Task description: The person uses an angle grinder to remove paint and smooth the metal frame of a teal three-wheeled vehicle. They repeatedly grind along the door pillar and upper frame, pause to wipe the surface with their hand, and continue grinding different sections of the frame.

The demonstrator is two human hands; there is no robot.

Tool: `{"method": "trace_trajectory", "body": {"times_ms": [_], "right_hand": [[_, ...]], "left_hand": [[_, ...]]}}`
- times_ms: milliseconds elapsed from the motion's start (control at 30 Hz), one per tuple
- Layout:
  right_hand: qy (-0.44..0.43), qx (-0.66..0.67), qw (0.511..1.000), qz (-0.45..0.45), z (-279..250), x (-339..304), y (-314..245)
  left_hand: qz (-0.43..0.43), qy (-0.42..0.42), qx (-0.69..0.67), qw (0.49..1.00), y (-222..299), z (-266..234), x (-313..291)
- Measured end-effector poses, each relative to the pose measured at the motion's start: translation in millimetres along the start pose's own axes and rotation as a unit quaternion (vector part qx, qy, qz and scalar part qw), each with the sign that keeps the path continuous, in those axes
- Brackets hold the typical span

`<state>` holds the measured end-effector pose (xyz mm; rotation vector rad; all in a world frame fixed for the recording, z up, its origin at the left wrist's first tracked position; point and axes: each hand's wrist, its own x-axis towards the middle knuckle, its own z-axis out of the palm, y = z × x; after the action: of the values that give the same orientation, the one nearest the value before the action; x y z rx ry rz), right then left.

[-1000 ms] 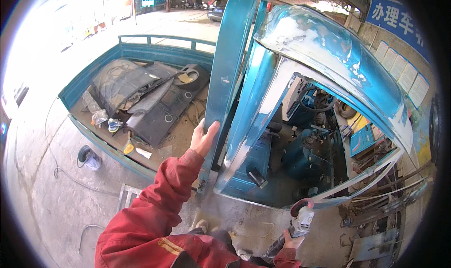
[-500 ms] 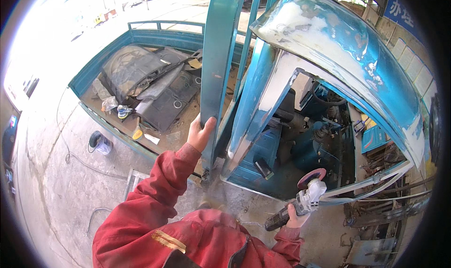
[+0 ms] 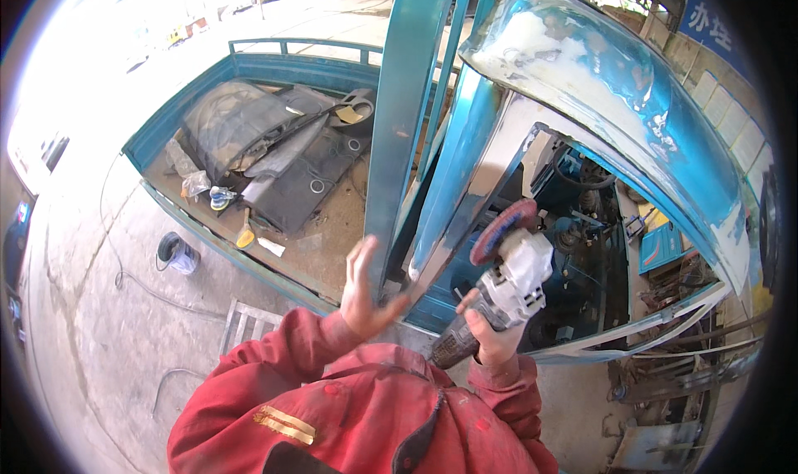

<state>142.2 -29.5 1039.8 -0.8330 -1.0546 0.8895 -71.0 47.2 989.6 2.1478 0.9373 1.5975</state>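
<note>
Our right hand is clamped around the dark body of an angle grinder, fingers wrapped tight, while our left hand is open with the fingers spread and holds nothing; its thumb lies against or just beside the foot of a blue-green door pillar, and we cannot tell whether it truly touches. The two hands are apart, with the pillar's lower end between them.

Largest before us is the blue cab of a small truck, its curved roof panel patched with pale filler and scuffed paint. Through the open side we see the steering wheel and clutter inside. Left of the cab lies the truck bed with low blue-green side walls, carrying dark rubber mats and scraps. The concrete floor spreads beyond it, with a cable running across.

The grinder sits in front of our chest, just right of the pillar, its white head tilted up and its reddish disc near the door frame edge; whether the disc meets the metal we cannot tell. A small dark roll stands on the floor beside the bed. On the bed's edge rests a yellow-handled tool. Our red sleeves fill the lower edge.
</note>
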Motion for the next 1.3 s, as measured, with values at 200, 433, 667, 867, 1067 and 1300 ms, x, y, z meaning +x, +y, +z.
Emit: {"method": "trace_trajectory", "body": {"times_ms": [200,433,667,867,1067,1300], "right_hand": [[-0.100,-0.015,0.995,-0.005,27,27,-5],[-0.078,-0.028,0.997,0.001,27,19,-7],[0.021,-0.055,0.998,-0.002,-3,-4,6],[0.089,-0.137,0.987,0.009,-26,-27,9],[0.141,-0.196,0.970,-0.021,-38,-48,26],[0.153,-0.217,0.963,0.043,-54,-81,44]], "left_hand": [[0.055,-0.195,-0.164,0.966,29,4,-23],[-0.009,0.021,-0.150,0.988,-12,2,3],[-0.013,0.102,-0.110,0.989,-54,-1,99],[-0.151,-0.003,-0.210,0.966,-54,4,119],[-0.192,0.063,-0.226,0.953,-57,19,113],[-0.178,0.080,-0.205,0.959,-48,22,119]]}}
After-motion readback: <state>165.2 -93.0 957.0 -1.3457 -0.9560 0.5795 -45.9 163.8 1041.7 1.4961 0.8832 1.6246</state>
